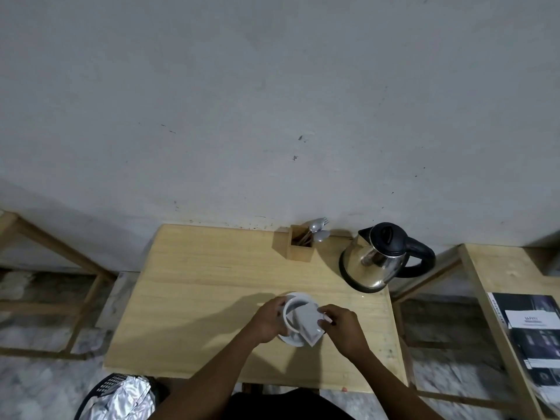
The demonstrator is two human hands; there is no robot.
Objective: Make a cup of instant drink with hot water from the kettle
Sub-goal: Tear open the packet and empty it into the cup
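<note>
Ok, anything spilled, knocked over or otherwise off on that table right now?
Nothing stands out. The cup sits upright on its saucer, both hands hold the sachet over it, and the kettle and wooden cutlery holder stand upright at the back. No spill shows on the table.

Probably a plain home corner: wooden table (212, 283), kettle (378, 259), cutlery holder (300, 244).
</note>
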